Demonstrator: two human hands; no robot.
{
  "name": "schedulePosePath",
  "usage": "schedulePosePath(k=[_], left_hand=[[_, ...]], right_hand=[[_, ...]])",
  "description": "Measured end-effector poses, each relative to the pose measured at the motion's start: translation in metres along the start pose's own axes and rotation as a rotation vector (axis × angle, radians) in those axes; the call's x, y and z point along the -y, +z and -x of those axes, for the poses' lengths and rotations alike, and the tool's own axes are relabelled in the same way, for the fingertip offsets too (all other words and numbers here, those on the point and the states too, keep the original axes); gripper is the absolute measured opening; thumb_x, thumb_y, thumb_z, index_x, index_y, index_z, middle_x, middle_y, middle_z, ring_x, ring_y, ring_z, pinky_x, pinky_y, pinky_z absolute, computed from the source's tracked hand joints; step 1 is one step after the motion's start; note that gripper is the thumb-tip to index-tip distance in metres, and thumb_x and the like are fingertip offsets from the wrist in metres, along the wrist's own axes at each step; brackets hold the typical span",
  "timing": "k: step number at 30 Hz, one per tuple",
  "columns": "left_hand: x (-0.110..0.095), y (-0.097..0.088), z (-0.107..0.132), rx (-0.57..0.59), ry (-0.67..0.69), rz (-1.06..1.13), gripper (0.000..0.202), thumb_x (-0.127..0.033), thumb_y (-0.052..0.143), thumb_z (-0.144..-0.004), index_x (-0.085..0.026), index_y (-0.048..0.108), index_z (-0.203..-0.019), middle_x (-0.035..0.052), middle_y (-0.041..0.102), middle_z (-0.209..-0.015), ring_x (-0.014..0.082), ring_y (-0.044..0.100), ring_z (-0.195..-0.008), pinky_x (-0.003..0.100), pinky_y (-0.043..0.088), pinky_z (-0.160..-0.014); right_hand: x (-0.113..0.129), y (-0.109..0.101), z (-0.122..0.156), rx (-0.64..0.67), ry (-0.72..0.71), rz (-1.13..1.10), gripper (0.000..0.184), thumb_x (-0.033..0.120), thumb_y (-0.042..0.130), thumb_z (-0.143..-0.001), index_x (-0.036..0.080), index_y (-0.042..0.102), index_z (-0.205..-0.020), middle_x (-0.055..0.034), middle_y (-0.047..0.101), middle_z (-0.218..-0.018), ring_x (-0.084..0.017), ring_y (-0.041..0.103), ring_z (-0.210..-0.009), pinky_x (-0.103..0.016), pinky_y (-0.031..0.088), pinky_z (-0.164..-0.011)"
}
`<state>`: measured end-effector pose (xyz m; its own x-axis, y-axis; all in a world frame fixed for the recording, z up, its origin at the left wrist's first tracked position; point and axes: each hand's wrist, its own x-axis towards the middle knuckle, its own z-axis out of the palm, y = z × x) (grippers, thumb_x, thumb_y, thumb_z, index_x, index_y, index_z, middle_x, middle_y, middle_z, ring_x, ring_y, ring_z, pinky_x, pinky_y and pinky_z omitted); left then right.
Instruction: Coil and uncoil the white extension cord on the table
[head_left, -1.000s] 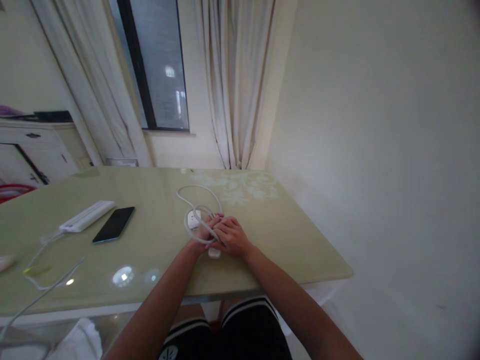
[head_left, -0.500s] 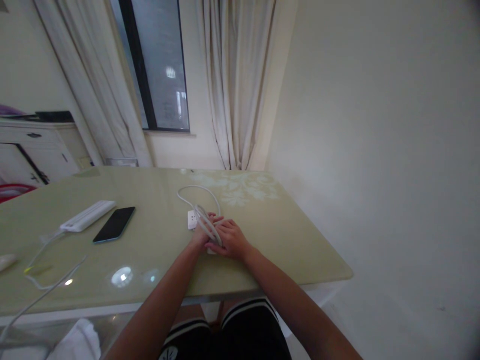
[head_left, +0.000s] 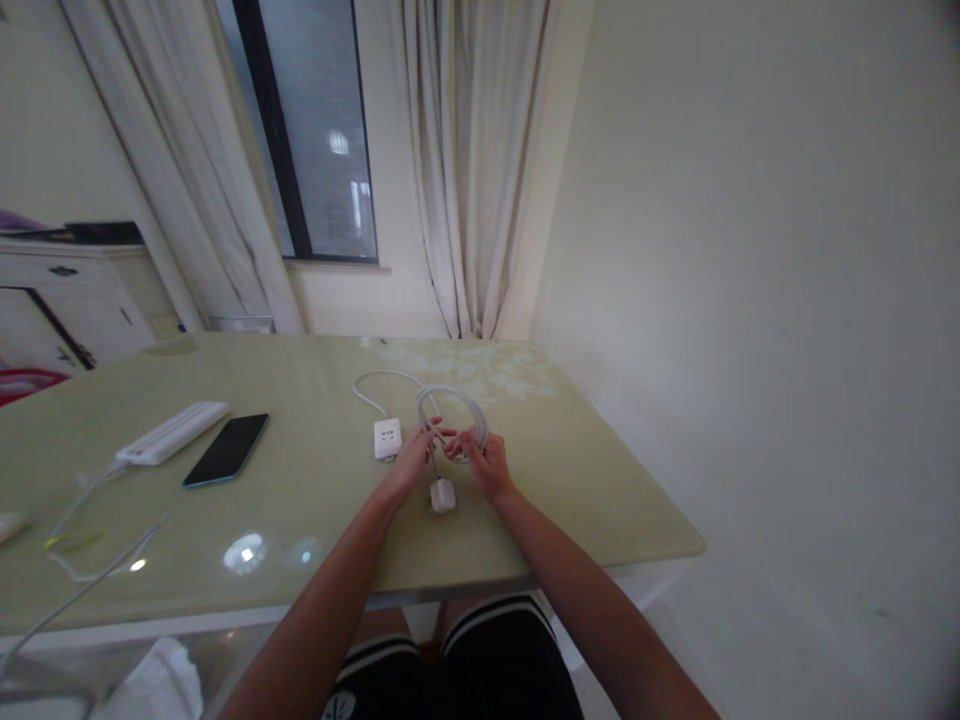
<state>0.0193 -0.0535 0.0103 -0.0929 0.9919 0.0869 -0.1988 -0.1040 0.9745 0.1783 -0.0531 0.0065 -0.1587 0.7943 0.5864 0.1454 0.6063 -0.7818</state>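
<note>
A white power cord (head_left: 475, 404) is wound into a loose coil above the table. My right hand (head_left: 486, 462) is closed round the coil's right side. At its lower left, my left hand (head_left: 412, 460) has its fingers bent against the cord. The white plug (head_left: 442, 495) hangs or lies just below the coil, between my hands; I cannot tell whether it touches the table. Left of my left hand sits the white socket block (head_left: 388, 438), its outlet face showing. From it a single loop of cord curves back behind the coil.
A black-screened phone (head_left: 227, 449) and a long white power strip (head_left: 174, 432) lie on the left of the glossy table (head_left: 315, 400). A white cable (head_left: 90, 577) runs over the near left edge. The wall (head_left: 750, 300) stands along the right.
The coil has swung up and to the right, off my left hand, and opened into a rounder ring. My hands have moved slightly apart, and the plug and socket block now show fully.
</note>
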Motion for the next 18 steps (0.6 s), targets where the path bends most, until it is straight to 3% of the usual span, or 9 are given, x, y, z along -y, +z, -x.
schedulePosePath(k=[6, 10, 12, 15, 18], left_hand=[[0.004, 0.002, -0.004, 0.053, 0.073, 0.012, 0.044, -0.047, 0.08, -0.074, -0.017, 0.064, -0.103, 0.007, 0.07, -0.091, 0.0172, 0.064, -0.073, 0.028, 0.054, -0.066], [0.01, 0.003, -0.006, -0.069, 0.165, 0.062, 0.064, -0.041, 0.083, -0.071, -0.025, 0.046, -0.12, 0.0035, 0.063, -0.106, 0.0155, 0.068, -0.071, 0.035, 0.061, -0.068], [0.012, 0.002, -0.006, -0.048, 0.204, 0.039, 0.051, -0.038, 0.079, -0.076, -0.024, 0.048, -0.115, 0.004, 0.061, -0.109, 0.0146, 0.069, -0.072, 0.038, 0.062, -0.072], [0.014, 0.001, -0.004, 0.071, 0.261, -0.078, 0.022, -0.029, 0.068, -0.085, -0.019, 0.062, -0.103, 0.0094, 0.061, -0.117, 0.0161, 0.069, -0.083, 0.039, 0.06, -0.086], [0.014, 0.001, -0.002, 0.144, 0.352, -0.198, 0.024, -0.015, 0.064, -0.082, -0.021, 0.074, -0.104, 0.012, 0.057, -0.131, 0.0236, 0.064, -0.113, 0.041, 0.054, -0.101]], right_hand=[[-0.003, -0.003, -0.003, -0.095, 0.091, -0.065, 0.064, 0.068, 0.044, -0.097, 0.019, 0.07, -0.065, -0.0075, 0.074, -0.074, -0.019, 0.071, -0.075, -0.029, 0.053, -0.076], [-0.007, -0.002, -0.005, -0.119, 0.148, -0.095, 0.069, 0.071, 0.044, -0.096, 0.018, 0.07, -0.06, -0.008, 0.072, -0.069, -0.018, 0.069, -0.068, -0.029, 0.052, -0.074], [-0.007, -0.002, -0.006, -0.148, 0.185, -0.121, 0.072, 0.073, 0.043, -0.094, 0.018, 0.07, -0.057, -0.0087, 0.071, -0.066, -0.017, 0.067, -0.062, -0.029, 0.052, -0.07], [-0.006, -0.004, -0.009, -0.199, 0.226, -0.167, 0.074, 0.076, 0.043, -0.092, 0.017, 0.069, -0.055, -0.0096, 0.07, -0.063, -0.016, 0.065, -0.058, -0.028, 0.052, -0.065], [-0.003, -0.005, -0.012, -0.248, 0.285, -0.207, 0.078, 0.08, 0.041, -0.09, 0.017, 0.067, -0.052, -0.0107, 0.069, -0.061, -0.017, 0.065, -0.056, -0.027, 0.051, -0.059]])
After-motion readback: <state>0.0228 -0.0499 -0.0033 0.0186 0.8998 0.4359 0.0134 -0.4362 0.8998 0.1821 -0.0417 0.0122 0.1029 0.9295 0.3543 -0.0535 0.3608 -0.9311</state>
